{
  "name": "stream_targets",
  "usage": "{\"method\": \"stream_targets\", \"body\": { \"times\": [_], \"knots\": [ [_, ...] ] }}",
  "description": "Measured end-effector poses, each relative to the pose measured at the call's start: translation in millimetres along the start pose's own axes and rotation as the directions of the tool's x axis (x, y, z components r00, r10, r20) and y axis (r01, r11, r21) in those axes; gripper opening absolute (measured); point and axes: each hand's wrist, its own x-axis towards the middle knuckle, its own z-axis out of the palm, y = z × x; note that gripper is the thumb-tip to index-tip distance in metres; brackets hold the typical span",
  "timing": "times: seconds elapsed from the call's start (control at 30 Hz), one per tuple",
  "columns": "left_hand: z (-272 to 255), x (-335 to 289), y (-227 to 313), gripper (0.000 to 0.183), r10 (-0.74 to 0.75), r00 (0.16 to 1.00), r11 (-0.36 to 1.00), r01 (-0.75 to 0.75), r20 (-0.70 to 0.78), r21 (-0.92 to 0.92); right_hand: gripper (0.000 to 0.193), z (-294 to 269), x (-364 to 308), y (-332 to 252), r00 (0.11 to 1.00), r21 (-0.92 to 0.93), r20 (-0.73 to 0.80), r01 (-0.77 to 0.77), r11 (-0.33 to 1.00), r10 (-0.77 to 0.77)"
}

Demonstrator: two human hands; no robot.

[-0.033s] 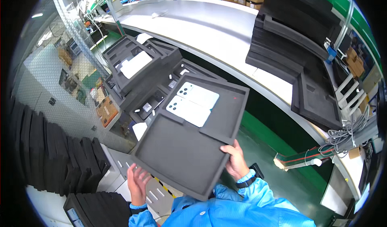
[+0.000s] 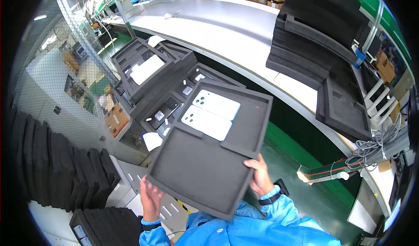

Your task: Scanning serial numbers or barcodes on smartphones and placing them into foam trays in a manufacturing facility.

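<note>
A black foam tray (image 2: 198, 163) is tilted in front of me, with two white smartphones (image 2: 207, 122) lying side by side, backs up, in its far compartment. The near compartment holds nothing. My right hand (image 2: 260, 177) grips the tray's right edge, thumb on top and the other fingers hidden beneath. My left hand (image 2: 152, 198) is at the tray's near left corner, fingers apart and fingertips at the edge; whether they bear its weight I cannot tell. Beyond the tray, dark phones (image 2: 166, 108) with small labels lie in another foam tray.
Stacked foam trays with a white sheet (image 2: 147, 70) on top stand at the left back. Upright black foam trays (image 2: 65, 172) line the left side. More foam trays (image 2: 301, 67) are piled on the long white table (image 2: 209, 25). Coiled cables (image 2: 377, 147) hang at right. People in blue work far off.
The tray with the white phones has shifted slightly right and toward me, together with my right hand. My left hand has moved slightly right, its fingers closer to the tray's corner.
</note>
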Motion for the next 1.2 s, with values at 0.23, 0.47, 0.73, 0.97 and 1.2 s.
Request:
{"method": "stream_targets", "body": {
  "times": [0.23,0.47,0.73,0.97,1.2],
  "knots": [
    [43.0,-30.2,-31.3,0.05,-0.192,0.961,0.969,0.154,0.201,0.191,0.066,-92.3,-34.4,-15.9,0.993,0.049,-0.093,-0.069,0.996,0.073],
    [7.2,-26.2,-36.7,0.033,-0.287,0.814,0.957,0.218,0.506,0.192,0.054,-141.1,-81.6,-2.3,0.947,0.078,-0.269,-0.161,0.984,0.176],
    [32.4,-61.1,-42.0,0.089,-0.446,0.631,0.892,0.371,0.635,0.259,0.053,-177.2,-181.1,15.0,0.922,0.186,-0.298,-0.197,0.963,0.246],
    [16.8,-103.2,-81.0,0.085,-0.439,0.436,0.848,0.489,0.786,0.203,0.057,-184.9,-288.3,24.0,0.887,0.133,-0.461,0.087,0.987,-0.016],
    [21.6,-105.8,-102.9,0.086,-0.555,0.277,0.763,0.545,0.785,0.347,0.055,-174.9,-348.9,13.0,0.842,0.053,-0.538,0.065,0.997,-0.026]
  ]
}}
